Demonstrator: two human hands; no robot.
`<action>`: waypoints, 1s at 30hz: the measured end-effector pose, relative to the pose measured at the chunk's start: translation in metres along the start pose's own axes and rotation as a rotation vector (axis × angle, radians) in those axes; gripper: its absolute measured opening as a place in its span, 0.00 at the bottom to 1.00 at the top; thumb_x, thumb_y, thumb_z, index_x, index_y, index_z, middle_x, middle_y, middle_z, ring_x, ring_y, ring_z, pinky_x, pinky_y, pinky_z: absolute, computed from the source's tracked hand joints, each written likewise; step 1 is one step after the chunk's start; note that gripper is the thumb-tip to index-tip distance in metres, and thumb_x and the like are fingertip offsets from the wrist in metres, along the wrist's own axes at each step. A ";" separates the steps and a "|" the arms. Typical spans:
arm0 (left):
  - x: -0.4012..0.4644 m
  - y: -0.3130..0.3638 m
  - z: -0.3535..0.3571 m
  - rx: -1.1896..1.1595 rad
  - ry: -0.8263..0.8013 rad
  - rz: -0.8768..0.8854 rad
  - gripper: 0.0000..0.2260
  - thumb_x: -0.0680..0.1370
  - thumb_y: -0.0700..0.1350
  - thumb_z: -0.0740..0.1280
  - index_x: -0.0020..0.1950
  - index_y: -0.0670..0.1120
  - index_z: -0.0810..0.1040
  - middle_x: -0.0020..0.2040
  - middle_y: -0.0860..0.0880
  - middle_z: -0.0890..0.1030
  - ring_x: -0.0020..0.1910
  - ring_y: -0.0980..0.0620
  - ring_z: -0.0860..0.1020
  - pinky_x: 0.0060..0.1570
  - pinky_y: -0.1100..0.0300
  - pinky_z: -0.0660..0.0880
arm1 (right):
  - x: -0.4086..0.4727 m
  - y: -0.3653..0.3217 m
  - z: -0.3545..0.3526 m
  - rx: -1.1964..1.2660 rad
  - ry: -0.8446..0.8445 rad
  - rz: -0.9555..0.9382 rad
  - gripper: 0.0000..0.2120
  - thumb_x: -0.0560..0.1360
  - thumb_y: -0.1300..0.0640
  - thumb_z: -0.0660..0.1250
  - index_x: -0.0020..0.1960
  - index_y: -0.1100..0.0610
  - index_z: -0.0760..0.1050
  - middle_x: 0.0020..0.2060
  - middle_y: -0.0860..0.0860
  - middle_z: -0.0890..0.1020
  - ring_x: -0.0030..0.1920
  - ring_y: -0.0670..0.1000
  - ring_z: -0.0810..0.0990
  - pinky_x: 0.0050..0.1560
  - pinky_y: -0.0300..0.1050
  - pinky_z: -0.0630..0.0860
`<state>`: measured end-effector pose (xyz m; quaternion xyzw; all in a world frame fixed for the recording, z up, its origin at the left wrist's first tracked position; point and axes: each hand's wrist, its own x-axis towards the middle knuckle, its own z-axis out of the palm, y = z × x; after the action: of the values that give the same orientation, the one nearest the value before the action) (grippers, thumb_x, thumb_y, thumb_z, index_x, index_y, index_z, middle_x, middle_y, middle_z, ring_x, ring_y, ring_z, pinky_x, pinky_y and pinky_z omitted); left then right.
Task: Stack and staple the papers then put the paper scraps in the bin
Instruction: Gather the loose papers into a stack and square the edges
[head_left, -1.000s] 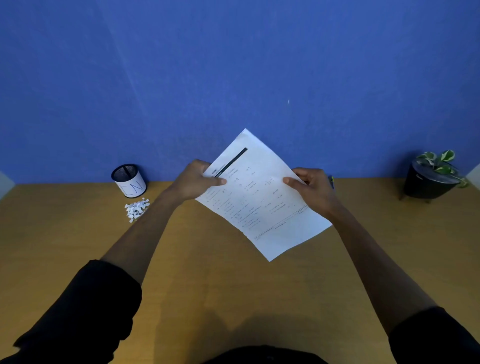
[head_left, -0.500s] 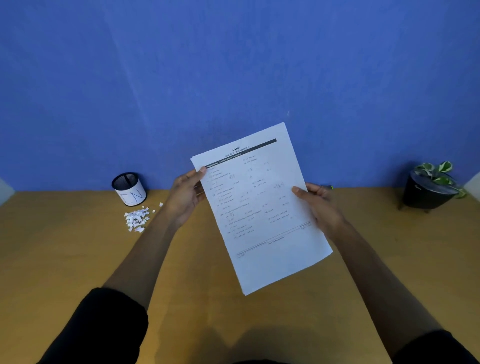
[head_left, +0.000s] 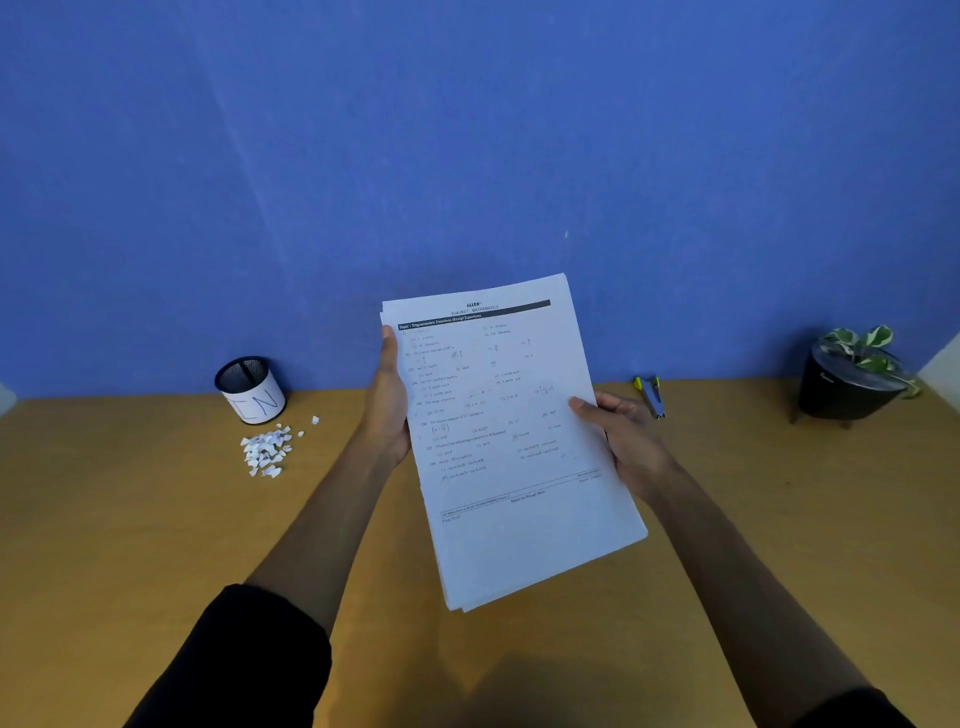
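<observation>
Now left hand (head_left: 387, 402) and right hand (head_left: 626, 434) clamp papers (head_left: 511, 441) by side edges above table (head_left: 130, 519).

A: Light is soft and a bit dim, falling from above and behind the camera; a broad shadow lies on the table (head_left: 130, 545) at six o'clock.

B: Glare?

A: Pale streaks on the blue wall (head_left: 467, 130) toward eleven o'clock. The papers (head_left: 514, 441) look washed out and their fine print is soft.

B: Edges?

A: Wide-angle bending: the table's far edge bows, and corners at three and nine o'clock stretch.
</observation>
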<state>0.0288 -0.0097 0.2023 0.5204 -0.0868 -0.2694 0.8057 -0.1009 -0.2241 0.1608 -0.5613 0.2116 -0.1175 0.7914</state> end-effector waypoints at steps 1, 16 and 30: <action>0.002 0.000 0.000 0.001 -0.001 -0.002 0.27 0.80 0.65 0.48 0.69 0.53 0.73 0.63 0.49 0.81 0.61 0.46 0.80 0.56 0.46 0.77 | 0.000 0.000 0.000 -0.003 0.005 -0.004 0.08 0.77 0.62 0.68 0.54 0.61 0.82 0.50 0.54 0.87 0.49 0.53 0.86 0.48 0.45 0.83; 0.016 0.012 0.001 -0.339 -0.061 0.071 0.17 0.82 0.56 0.55 0.64 0.51 0.75 0.50 0.47 0.85 0.47 0.48 0.84 0.44 0.52 0.81 | 0.002 0.002 0.000 0.024 0.004 0.013 0.08 0.77 0.62 0.68 0.55 0.61 0.82 0.50 0.55 0.87 0.48 0.53 0.86 0.45 0.45 0.83; 0.023 0.014 -0.002 -0.439 -0.081 -0.015 0.19 0.80 0.60 0.55 0.41 0.48 0.72 0.73 0.44 0.70 0.62 0.41 0.76 0.52 0.50 0.77 | 0.004 0.002 -0.005 -0.017 -0.042 0.047 0.11 0.78 0.61 0.67 0.59 0.62 0.80 0.53 0.57 0.86 0.53 0.57 0.85 0.51 0.50 0.83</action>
<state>0.0543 -0.0157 0.2103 0.3219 -0.0545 -0.3085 0.8934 -0.1001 -0.2291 0.1568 -0.5653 0.2088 -0.0852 0.7935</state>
